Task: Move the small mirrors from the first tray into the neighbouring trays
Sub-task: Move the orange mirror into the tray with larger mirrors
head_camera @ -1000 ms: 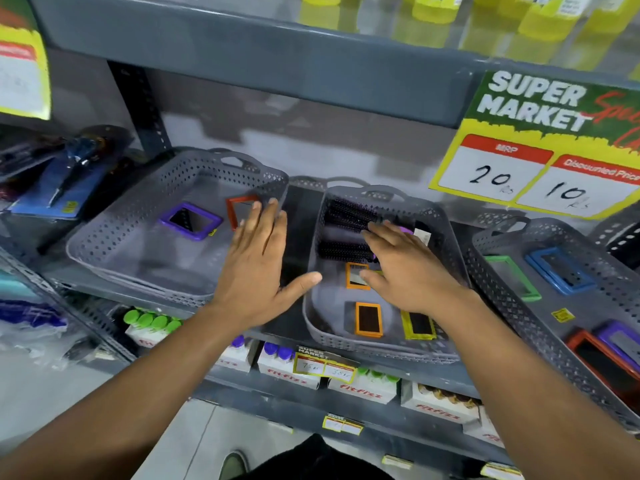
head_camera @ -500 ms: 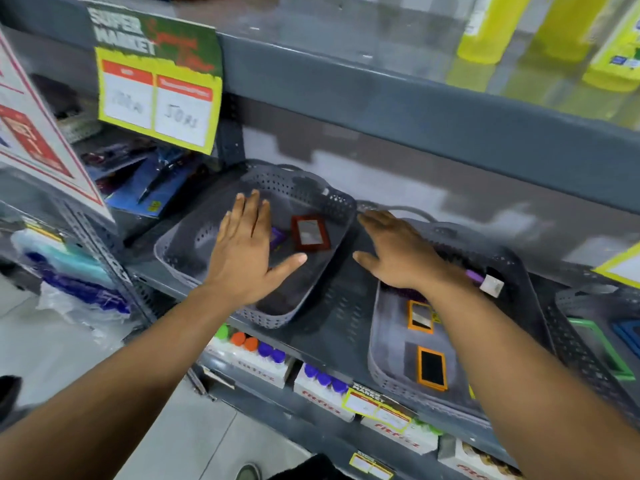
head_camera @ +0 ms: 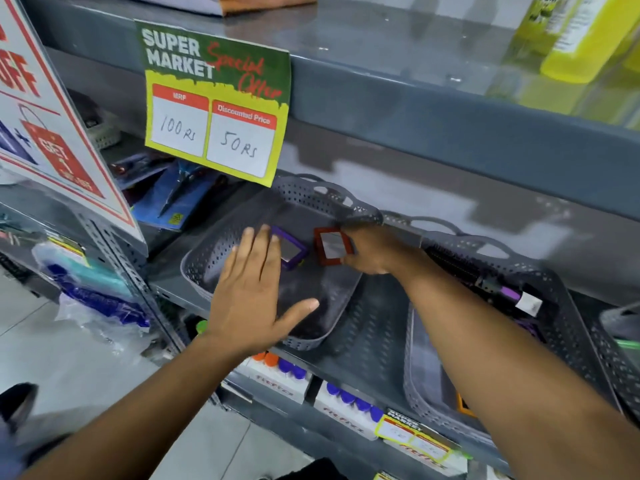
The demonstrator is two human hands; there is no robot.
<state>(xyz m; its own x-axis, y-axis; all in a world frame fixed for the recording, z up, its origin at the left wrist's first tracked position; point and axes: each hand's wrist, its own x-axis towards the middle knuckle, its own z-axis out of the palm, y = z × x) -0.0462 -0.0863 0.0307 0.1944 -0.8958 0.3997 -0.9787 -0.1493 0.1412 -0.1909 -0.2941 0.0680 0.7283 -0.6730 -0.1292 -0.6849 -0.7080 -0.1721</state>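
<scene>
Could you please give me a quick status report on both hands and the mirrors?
Left hand open, flat over left tray. Right hand gripping red mirror. Purple mirror lying beside it in tray. Nothing blocking.

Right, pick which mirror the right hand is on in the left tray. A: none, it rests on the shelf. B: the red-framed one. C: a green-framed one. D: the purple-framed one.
B: the right hand has its fingers at the edge of the red-framed mirror, while the purple-framed mirror lies beside it, partly under the open left hand.
</scene>
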